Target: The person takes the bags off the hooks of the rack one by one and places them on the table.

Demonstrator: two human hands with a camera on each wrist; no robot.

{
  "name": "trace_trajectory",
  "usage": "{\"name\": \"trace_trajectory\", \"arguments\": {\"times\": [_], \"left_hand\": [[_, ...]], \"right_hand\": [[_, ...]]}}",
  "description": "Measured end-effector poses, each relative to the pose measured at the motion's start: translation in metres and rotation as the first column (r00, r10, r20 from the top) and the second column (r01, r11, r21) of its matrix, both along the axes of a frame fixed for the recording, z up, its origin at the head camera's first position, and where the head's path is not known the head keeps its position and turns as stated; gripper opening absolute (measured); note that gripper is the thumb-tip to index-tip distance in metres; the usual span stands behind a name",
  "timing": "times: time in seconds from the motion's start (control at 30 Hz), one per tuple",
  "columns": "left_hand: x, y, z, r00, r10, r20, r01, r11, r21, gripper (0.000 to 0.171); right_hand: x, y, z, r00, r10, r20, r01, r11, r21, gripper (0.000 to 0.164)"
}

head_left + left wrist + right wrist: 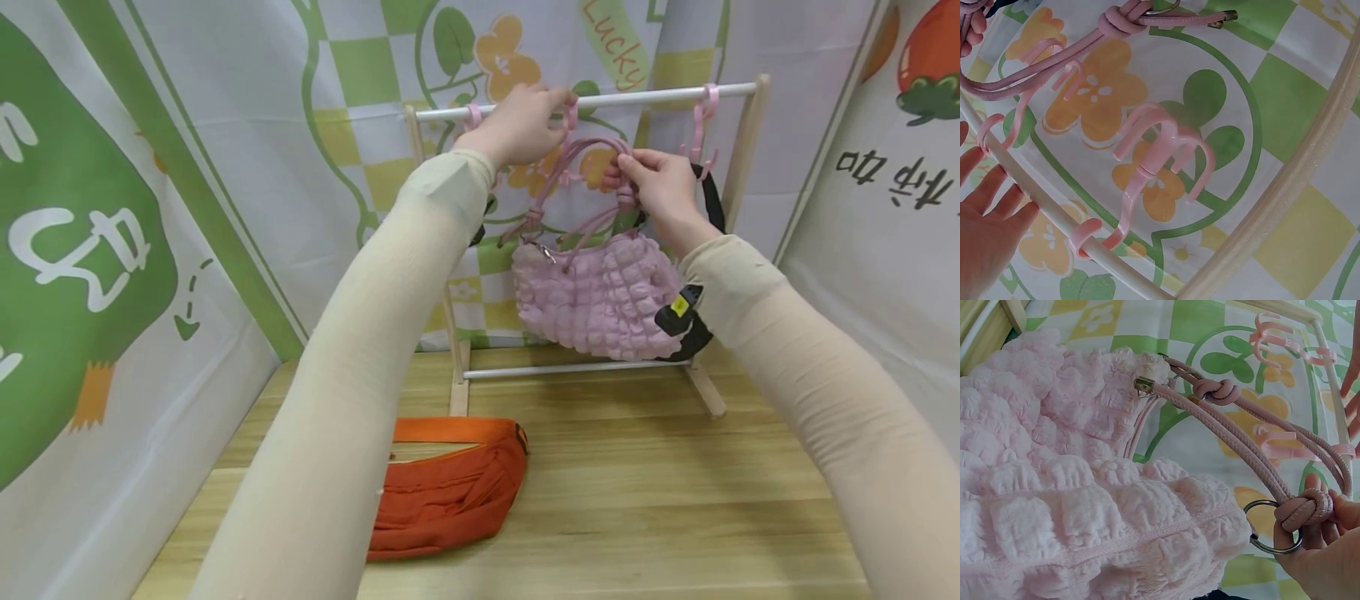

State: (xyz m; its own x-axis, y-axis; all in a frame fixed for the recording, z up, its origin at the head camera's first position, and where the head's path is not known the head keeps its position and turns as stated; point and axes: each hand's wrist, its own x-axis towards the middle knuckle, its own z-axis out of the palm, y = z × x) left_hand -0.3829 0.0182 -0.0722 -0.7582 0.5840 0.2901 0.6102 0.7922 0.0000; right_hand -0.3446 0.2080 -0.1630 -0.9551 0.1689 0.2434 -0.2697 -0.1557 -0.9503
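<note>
A puffy pink handbag [592,292] hangs tilted from its cord handles in front of a rack. My right hand [663,187] grips the knotted end of the handles [1310,509], beside a metal ring. The handle loop arches up near a pink hook [1016,119], whose branches show behind the cords. My left hand [528,125] is at the rack's white rail [637,97], with thumb and index finger pinching that hook's clip; its other fingers reach along the rail. Whether the handles bear on the hook cannot be told.
Another pink hook [1154,150] hangs left on the rail, a third [703,125] at right with a black strap [708,196] by it. An orange waist bag [457,492] lies on the wooden table [675,500]. Wooden posts [738,158] hold the rail; printed cloth surrounds it.
</note>
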Motion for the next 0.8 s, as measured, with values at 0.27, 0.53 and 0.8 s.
{"name": "trace_trajectory", "arguments": {"times": [0.27,0.53,0.8], "left_hand": [[0.000,0.000,0.000,1.000,0.004,0.011,-0.004,1.000,0.008,0.043],[-0.003,0.001,-0.001,1.000,-0.006,-0.007,0.007,1.000,0.007,0.043],[0.000,0.001,0.000,1.000,-0.009,-0.001,0.009,1.000,0.014,0.042]], "right_hand": [[0.005,0.001,0.004,0.999,0.023,-0.040,-0.024,0.999,-0.035,0.023],[0.013,0.004,0.007,0.999,0.015,-0.034,-0.016,0.999,-0.032,0.018],[0.022,0.005,0.006,0.996,0.045,-0.074,-0.047,0.999,-0.028,0.011]]}}
